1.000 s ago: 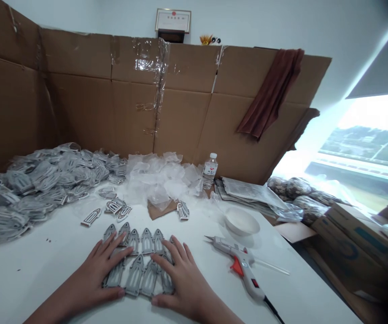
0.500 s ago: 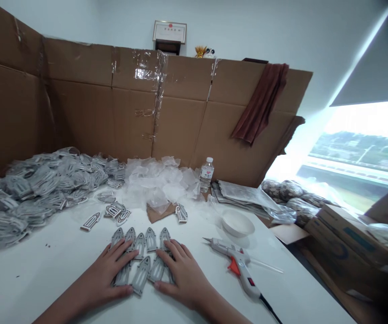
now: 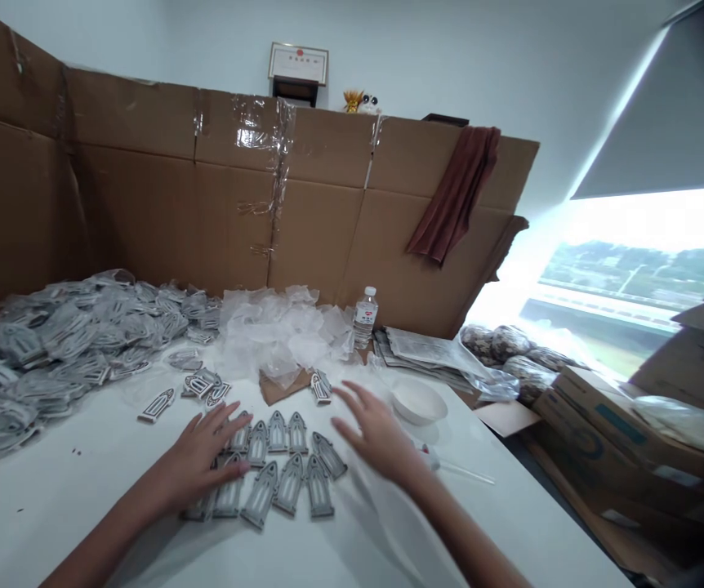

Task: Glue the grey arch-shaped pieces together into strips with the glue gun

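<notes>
Several grey arch-shaped pieces (image 3: pixel 284 469) lie in two rows on the white table (image 3: pixel 51 506) in front of me. My left hand (image 3: pixel 202 457) rests flat on the left end of the rows, fingers spread. My right hand (image 3: pixel 376 433) hovers open above the table to the right of the pieces, fingers stretched out, holding nothing. It covers most of the glue gun; only a glue stick (image 3: pixel 465 472) shows beside it. A white bowl (image 3: pixel 418 400) sits just beyond that hand.
A big heap of bagged grey pieces (image 3: pixel 51 343) fills the left. Crumpled clear bags (image 3: pixel 278 335), a water bottle (image 3: pixel 364 317), loose pieces (image 3: pixel 205 385) and stacked packets (image 3: pixel 431 349) lie behind. Cardboard walls (image 3: pixel 174 204) enclose the back; cartons (image 3: pixel 609 441) stand past the right table edge.
My right hand lifted off the rows of pieces and moved right and forward over the glue gun. My left hand stayed on the pieces. The view shifted slightly right.
</notes>
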`<state>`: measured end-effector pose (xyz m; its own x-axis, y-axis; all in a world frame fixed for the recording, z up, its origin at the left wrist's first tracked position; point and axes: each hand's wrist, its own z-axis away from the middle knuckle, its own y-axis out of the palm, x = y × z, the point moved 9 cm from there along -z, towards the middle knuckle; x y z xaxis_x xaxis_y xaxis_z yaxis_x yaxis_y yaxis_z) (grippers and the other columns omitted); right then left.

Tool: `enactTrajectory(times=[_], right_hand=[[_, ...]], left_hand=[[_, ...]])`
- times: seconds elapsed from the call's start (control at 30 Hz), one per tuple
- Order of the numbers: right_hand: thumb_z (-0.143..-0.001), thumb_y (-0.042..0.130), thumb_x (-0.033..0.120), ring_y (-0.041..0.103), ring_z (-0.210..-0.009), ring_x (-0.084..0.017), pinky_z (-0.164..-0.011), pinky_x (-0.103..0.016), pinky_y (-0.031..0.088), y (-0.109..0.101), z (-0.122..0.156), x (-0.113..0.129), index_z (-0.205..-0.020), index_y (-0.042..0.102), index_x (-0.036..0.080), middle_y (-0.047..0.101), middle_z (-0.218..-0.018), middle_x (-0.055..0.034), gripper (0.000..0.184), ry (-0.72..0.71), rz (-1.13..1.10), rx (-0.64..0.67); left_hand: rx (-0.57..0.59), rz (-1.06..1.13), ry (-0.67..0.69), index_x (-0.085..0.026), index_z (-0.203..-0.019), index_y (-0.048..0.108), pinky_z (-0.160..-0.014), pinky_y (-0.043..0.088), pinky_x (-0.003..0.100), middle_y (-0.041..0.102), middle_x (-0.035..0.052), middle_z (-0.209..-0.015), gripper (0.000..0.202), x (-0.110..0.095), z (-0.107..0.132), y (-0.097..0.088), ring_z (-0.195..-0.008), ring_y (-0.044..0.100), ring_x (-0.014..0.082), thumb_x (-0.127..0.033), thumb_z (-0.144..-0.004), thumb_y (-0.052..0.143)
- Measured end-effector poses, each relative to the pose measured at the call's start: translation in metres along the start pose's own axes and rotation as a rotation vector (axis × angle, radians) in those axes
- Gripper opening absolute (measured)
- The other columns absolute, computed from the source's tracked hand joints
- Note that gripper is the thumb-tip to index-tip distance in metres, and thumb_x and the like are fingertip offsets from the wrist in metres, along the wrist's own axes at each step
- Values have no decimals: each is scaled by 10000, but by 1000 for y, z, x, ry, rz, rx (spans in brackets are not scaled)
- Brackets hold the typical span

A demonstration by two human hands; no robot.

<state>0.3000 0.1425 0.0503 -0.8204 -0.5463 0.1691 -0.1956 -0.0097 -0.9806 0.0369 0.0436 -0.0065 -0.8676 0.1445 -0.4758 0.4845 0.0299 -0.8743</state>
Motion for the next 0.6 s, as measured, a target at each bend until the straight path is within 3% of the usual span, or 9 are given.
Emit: enactTrajectory(times=[0.13,0.27,0.4,0.5,0.6], right_hand=[[-1005,374,419,401,-1351,-243,-1147,-461,346,-45,-20,-103,-1459,416,201,351,-1488,-124,506,327,88,-69],[-953,548,397,511,-1222,-201,-1073,-441,434,-43,-29,-185,-1337,514,146,509,-1318,-117,460,558,138,19],[-929,577,467,510,-1222,-198,-1065,-431,440,-26,-34,-208,-1269,562,132,526,-1297,-108,477,603,160,59],[-915,550,568,417,-1321,-233,-1121,-471,371,-21,-35,-206,-1271,565,145,446,-1393,-117,553,618,195,11],[-933,491,604,459,-1266,-216,-1091,-447,402,-16,-36,-201,-1272,559,148,459,-1370,-117,572,630,198,4]], left_hand=[[-104,41,-46,-388,-1475,373,-1168,300,588,265,27,-1608,661,16,-23,-31,-1482,255,345,-701,-894,410],[-180,77,-25,-305,-1409,480,-1182,328,498,390,62,-1539,597,34,-47,-40,-1444,346,289,-647,-934,363],[-220,103,12,-259,-1307,570,-1155,384,423,495,72,-1443,524,47,-56,-30,-1369,449,247,-587,-953,363],[-242,108,8,-235,-1265,599,-1161,366,461,503,90,-1427,505,55,-54,-24,-1373,438,272,-567,-946,390],[-255,112,14,-248,-1254,602,-1151,378,462,516,79,-1407,482,56,-49,-23,-1355,454,268,-557,-949,393]])
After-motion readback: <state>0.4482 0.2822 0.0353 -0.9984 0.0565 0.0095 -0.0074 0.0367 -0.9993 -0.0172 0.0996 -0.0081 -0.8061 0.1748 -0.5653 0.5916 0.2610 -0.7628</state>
